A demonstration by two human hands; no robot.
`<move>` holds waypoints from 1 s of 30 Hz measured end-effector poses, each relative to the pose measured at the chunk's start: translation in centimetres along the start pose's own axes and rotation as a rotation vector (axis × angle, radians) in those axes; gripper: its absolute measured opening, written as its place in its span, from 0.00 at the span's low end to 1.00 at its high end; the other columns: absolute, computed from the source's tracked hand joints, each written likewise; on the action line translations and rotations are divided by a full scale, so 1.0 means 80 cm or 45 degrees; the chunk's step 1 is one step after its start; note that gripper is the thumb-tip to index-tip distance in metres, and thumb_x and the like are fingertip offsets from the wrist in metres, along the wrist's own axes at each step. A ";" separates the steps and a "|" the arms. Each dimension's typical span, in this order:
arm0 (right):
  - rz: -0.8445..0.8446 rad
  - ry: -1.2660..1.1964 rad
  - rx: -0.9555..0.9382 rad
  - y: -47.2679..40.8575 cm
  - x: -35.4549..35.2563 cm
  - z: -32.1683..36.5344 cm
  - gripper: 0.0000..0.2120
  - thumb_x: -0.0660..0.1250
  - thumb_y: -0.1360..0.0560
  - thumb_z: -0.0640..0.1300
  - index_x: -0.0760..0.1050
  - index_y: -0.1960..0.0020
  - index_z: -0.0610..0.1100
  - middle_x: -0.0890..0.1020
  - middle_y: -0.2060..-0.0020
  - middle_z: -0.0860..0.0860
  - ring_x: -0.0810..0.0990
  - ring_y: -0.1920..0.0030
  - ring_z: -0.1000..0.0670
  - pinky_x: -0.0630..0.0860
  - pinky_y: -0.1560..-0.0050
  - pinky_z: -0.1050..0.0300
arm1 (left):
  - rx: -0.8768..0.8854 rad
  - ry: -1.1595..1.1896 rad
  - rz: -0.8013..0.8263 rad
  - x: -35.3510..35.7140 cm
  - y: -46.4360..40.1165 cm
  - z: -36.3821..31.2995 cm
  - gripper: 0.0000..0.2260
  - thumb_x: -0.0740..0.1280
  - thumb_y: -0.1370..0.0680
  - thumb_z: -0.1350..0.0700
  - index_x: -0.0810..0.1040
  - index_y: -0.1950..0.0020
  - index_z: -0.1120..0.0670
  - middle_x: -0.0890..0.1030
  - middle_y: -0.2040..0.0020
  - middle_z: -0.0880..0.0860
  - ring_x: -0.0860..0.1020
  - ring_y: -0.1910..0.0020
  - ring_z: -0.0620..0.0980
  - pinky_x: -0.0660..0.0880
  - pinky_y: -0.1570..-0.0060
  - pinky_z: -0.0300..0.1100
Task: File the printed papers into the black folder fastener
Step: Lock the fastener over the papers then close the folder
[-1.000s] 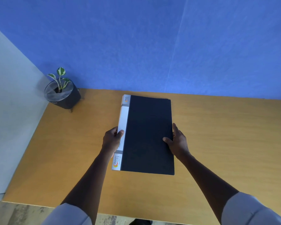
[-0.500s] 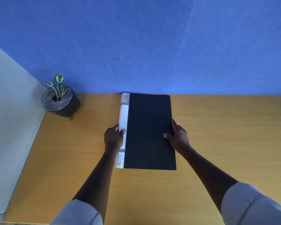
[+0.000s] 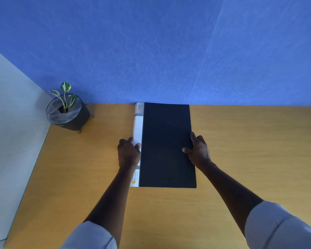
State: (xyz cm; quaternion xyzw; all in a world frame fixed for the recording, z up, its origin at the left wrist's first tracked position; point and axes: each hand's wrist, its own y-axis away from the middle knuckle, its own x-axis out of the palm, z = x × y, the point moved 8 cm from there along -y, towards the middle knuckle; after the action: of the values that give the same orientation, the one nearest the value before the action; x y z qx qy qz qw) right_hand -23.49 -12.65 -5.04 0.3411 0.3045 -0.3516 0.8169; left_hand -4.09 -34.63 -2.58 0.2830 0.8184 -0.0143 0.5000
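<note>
A closed black folder [image 3: 166,144] with a white and grey spine strip on its left lies flat on the wooden desk [image 3: 250,150], its far end touching the blue wall. My left hand [image 3: 128,152] grips the spine edge about midway, thumb on the white strip. My right hand [image 3: 197,150] holds the folder's right edge, thumb resting on the black cover. No printed papers are visible; anything inside the folder is hidden.
A small potted plant [image 3: 66,112] in a black pot stands at the desk's far left corner. A grey partition [image 3: 11,132] borders the desk's left side and the blue wall [image 3: 169,51] runs along the back.
Both hands have slid the folder away from me until its far end met the blue wall. The grips look unchanged.
</note>
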 end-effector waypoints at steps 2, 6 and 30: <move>0.013 0.041 -0.001 -0.001 0.000 0.000 0.32 0.71 0.23 0.45 0.60 0.24 0.47 0.71 0.40 0.44 0.74 0.41 0.43 0.80 0.45 0.46 | 0.000 0.017 0.024 0.000 -0.002 0.000 0.19 0.65 0.18 0.54 0.74 0.28 0.59 0.74 0.38 0.61 0.77 0.40 0.59 0.75 0.43 0.47; 0.012 0.053 0.005 -0.002 -0.001 0.002 0.33 0.72 0.23 0.45 0.60 0.23 0.46 0.70 0.40 0.44 0.72 0.41 0.43 0.79 0.43 0.47 | 0.003 0.029 0.012 -0.001 -0.002 -0.001 0.21 0.66 0.18 0.54 0.72 0.27 0.59 0.74 0.36 0.60 0.77 0.39 0.58 0.75 0.44 0.46; -0.067 0.414 -0.181 0.021 0.063 0.017 0.31 0.49 0.15 0.50 0.40 0.18 0.40 0.40 0.18 0.44 0.35 0.19 0.43 0.39 0.20 0.45 | 0.601 -0.550 0.069 0.077 0.015 -0.032 0.29 0.50 0.17 0.47 0.45 0.18 0.53 0.44 0.17 0.54 0.42 0.19 0.56 0.48 0.22 0.56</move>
State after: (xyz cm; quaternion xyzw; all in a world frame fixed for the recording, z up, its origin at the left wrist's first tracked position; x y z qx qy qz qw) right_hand -18.98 -14.65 -7.41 0.3268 0.4656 -0.2905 0.7694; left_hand -7.67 -30.10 -6.06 0.4031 0.6596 -0.2501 0.5830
